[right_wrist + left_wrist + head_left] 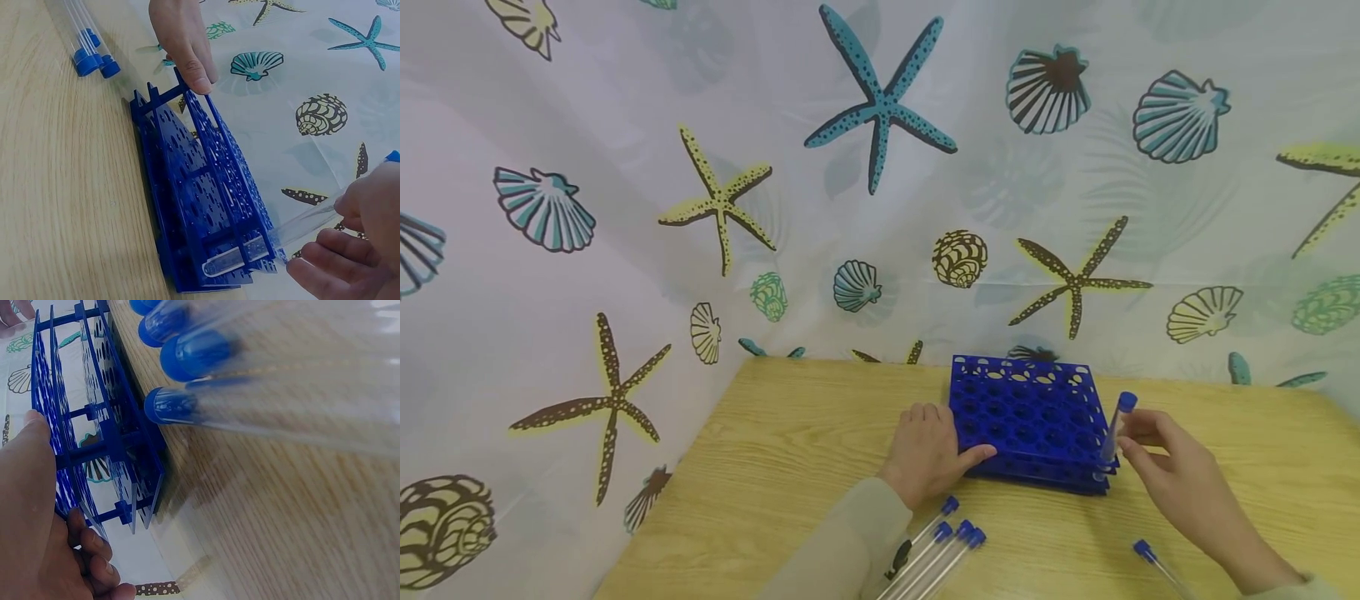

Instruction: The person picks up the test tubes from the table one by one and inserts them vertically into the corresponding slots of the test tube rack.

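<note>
A blue test tube rack with rows of round holes stands on the table. My left hand grips its near left corner, the thumb on the top front edge and the fingers around the side. At the near right corner, my right hand pinches a clear test tube with a blue cap. In the right wrist view the tube leans slightly, and its rounded bottom shows below the rack's upper plates.
Several capped test tubes lie side by side on the wooden table, beside my left forearm. One more capped tube lies near my right wrist. A curtain with shells and starfish hangs behind the rack and along the left.
</note>
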Tool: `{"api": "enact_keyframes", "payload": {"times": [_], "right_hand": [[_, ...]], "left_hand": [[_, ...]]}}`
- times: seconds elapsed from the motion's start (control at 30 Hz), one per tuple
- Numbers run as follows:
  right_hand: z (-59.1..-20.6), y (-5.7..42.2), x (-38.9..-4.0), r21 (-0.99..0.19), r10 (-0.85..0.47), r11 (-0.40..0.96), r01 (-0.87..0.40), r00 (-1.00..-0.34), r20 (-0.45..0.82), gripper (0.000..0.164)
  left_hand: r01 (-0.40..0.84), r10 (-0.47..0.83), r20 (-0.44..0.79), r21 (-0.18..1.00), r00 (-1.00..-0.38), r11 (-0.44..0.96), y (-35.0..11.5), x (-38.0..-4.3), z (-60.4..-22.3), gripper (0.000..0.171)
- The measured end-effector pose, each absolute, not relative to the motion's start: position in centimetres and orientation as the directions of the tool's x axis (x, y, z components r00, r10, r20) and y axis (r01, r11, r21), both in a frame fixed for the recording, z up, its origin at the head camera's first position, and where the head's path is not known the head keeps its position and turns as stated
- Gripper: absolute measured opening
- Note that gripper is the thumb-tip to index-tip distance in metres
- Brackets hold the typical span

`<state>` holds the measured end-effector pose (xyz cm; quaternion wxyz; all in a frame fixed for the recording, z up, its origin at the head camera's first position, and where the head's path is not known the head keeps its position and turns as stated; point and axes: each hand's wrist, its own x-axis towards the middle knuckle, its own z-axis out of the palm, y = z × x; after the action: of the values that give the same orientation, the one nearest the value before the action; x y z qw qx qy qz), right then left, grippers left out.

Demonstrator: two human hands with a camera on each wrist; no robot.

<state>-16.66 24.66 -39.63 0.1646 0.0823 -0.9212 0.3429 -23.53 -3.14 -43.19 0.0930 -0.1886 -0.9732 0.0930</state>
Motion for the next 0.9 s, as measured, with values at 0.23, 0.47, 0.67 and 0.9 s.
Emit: {"api": "enact_keyframes", "payload": {"times": [0.23,0.47,0.67,0.9], "right_hand": [[-39.1,25.4,-15.7,-0.594,-0.017,0.776,-0.212,-0.948,0.318,0.032],[-39.1,26.2,-14.8,-0.586,-0.002,0.793,-0.167,-0.963,0.270,0.032],[-39.6,26.8,-14.1,-0.568,0.001,0.811,-0.143,-0.969,0.247,0.029],[-40.3,27.7,-13.3,-0.550,0.013,0.833,-0.066,-0.990,0.137,0.034]], "left_hand": [[0.347,0.381,0.156,-0.210,-0.911,0.914,-3.1,-23.5,-43.3,0.088],[0.345,0.381,0.156,-0.216,-0.911,0.914,-3.3,-23.5,-43.4,0.087],[0.348,0.387,0.160,-0.225,-0.908,0.910,-3.2,-23.6,-43.5,0.087],[0.348,0.387,0.171,-0.219,-0.906,0.911,-3.1,-23.5,-43.4,0.086]]}}
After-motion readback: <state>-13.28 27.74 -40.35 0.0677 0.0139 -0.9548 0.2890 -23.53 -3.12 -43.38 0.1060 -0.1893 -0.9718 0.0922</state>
